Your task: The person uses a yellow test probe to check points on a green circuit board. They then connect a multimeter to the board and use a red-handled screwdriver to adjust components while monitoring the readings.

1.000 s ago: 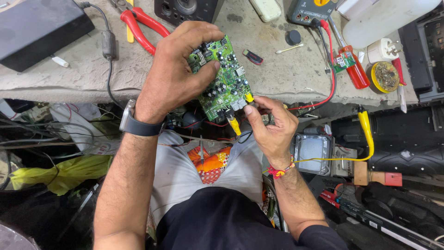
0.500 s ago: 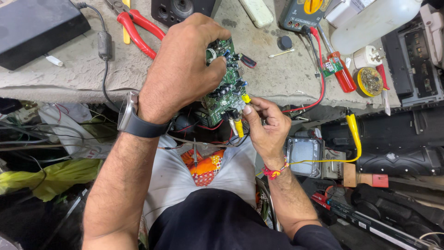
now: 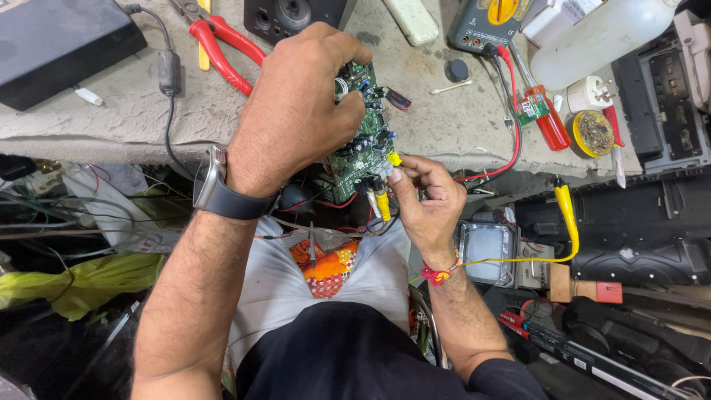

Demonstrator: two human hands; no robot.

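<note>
Nearest us, our right hand [image 3: 426,204] pinches the yellow plug [image 3: 382,204] at the board's [image 3: 363,144] lower edge. The board tilts, long axis running up and away, over the bench [image 3: 111,122] edge. Our left hand [image 3: 296,111] clamps it from above, fingers curled shut.

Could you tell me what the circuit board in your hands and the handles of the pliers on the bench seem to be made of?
The circuit board, gripped by the left hand, looks like rigid green laminate with a glossy coating, studded with small parts. The pliers' handles look like smooth red plastic or rubber sleeves; which one is unclear.
</note>
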